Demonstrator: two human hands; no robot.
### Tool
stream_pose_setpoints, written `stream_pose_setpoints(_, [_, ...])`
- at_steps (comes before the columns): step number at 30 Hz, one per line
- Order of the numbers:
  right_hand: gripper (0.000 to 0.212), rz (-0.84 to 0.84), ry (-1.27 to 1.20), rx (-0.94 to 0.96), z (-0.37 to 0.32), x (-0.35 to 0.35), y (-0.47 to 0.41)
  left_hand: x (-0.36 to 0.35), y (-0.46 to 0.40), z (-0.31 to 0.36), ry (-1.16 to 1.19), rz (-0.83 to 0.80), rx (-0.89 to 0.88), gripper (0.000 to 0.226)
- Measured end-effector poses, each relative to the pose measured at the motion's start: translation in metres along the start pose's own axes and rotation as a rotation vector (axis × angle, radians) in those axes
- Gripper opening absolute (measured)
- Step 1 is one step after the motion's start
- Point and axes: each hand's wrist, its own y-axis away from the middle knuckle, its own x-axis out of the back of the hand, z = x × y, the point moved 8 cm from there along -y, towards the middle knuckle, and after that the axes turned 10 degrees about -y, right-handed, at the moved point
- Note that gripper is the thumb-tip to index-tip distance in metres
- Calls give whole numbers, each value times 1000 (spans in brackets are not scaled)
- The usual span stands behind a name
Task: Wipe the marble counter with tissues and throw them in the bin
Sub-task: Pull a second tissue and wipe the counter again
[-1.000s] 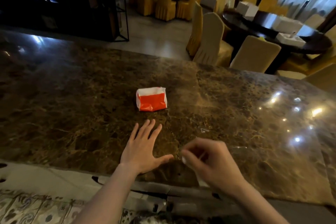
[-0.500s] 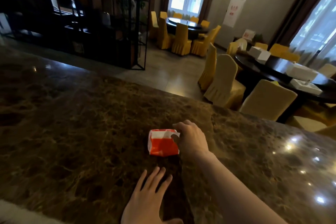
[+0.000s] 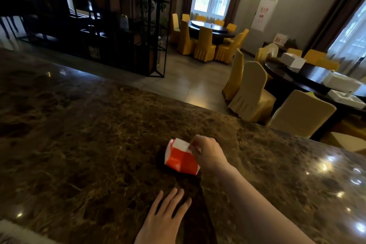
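Note:
A red and white tissue pack (image 3: pixel 181 159) lies near the middle of the dark brown marble counter (image 3: pixel 83 144). My right hand (image 3: pixel 208 153) is at the pack's upper right corner, fingers pinched on a white tissue at its opening; the pack is tilted up on that side. My left hand (image 3: pixel 164 218) rests flat on the counter, fingers spread, in front of the pack and holding nothing. No bin is in view.
Beyond the counter's far edge stand chairs with cream covers (image 3: pixel 251 93), a dark round table (image 3: pixel 309 79) with white boxes, and a black metal shelf (image 3: pixel 122 20) at the back left. Another round table with yellow chairs (image 3: pixel 206 33) is farther off.
My right hand reached from the near edge out to the tissue pack and now pinches a tissue at its opening, tilting the pack. The view has lifted toward the room. My left hand stays flat.

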Motion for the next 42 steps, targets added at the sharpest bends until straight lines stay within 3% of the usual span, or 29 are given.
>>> stream_pose_setpoints(3, [7, 74, 23, 27, -4, 18, -1, -5, 1, -3, 63, -129, 15, 91])
stream_pose_setpoints(6, [8, 25, 134, 69, -11, 20, -1, -4, 0, -6, 108, 45, 48, 84])
stream_pose_setpoints(8, [6, 120, 125, 66, -14, 33, -1, -10, 0, -5, 67, -46, 16, 87])
stream_pose_setpoints(11, [4, 104, 144, 43, -15, 34, -4, -9, -1, 3, 64, -4, -21, 92])
stream_pose_setpoints(15, [3, 261, 89, 51, -21, 53, -6, -8, -5, 0, 23, 53, -27, 91])
stream_pose_setpoints(18, [5, 344, 41, 73, -24, 68, -3, -10, -3, -1, 81, -53, -17, 102])
stream_pose_setpoints(23, [13, 273, 14, 13, -18, 63, -5, -10, -2, -3, 127, -141, 22, 108])
stream_pose_setpoints(25, [15, 296, -109, -63, -10, 65, -6, -5, -4, -4, 108, -127, 26, 109])
stream_pose_setpoints(27, [14, 197, -211, -146, -3, 53, -9, -4, -5, -5, 104, -119, 12, 114])
stream_pose_setpoints(33, [15, 87, -328, -219, 10, 30, 1, -3, -4, -4, 74, -86, 34, 107])
stream_pose_setpoints(36, [10, 175, -404, -175, 7, 47, 5, -8, -7, -7, 131, -41, 43, 117])
stream_pose_setpoints(39, [11, 393, -460, -85, 0, 85, 12, -20, -8, -7, 182, -166, 44, 123])
stream_pose_setpoints(42, [14, 596, -419, -36, -4, 120, 24, -22, -8, -6, 177, -158, 73, 123])
